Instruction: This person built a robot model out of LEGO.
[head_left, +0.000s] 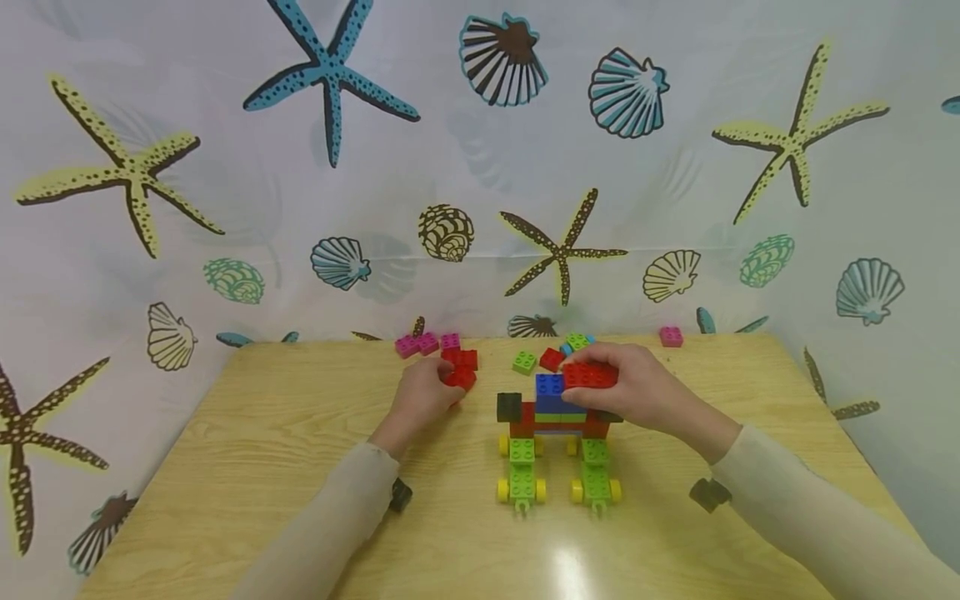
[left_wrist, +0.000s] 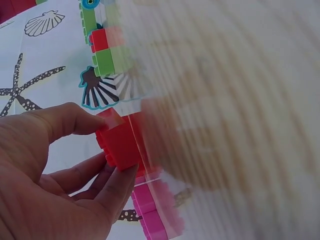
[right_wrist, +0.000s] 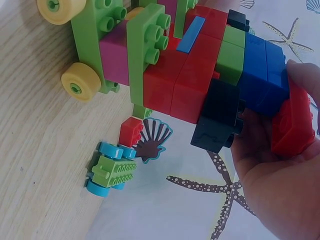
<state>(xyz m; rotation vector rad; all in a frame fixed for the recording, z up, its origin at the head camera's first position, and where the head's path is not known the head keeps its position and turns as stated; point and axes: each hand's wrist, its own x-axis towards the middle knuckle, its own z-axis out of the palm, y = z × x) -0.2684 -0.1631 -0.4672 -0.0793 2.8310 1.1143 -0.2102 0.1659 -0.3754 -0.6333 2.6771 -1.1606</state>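
Near the middle of the table stands a toy vehicle of building blocks (head_left: 521, 479), with green wheeled bases, red blocks, black end blocks and blue blocks (head_left: 550, 385) on top. My right hand (head_left: 637, 385) grips a long red brick (right_wrist: 295, 122) at the upper right of the blue blocks. Whether that brick is pressed onto them cannot be told. To the left, my left hand (head_left: 425, 390) pinches a red block (left_wrist: 120, 145) between thumb and fingers, beside more red blocks (head_left: 467, 358). In the left wrist view, the thumb lies on one side and fingers underneath.
Pink blocks (head_left: 417, 343) lie at the back edge, with another pink block (head_left: 671, 336) at the back right. A green block (head_left: 524, 361), a loose red block (right_wrist: 130, 131) and a small green car with blue wheels (right_wrist: 114, 170) sit behind the vehicle. A patterned cloth hangs behind.
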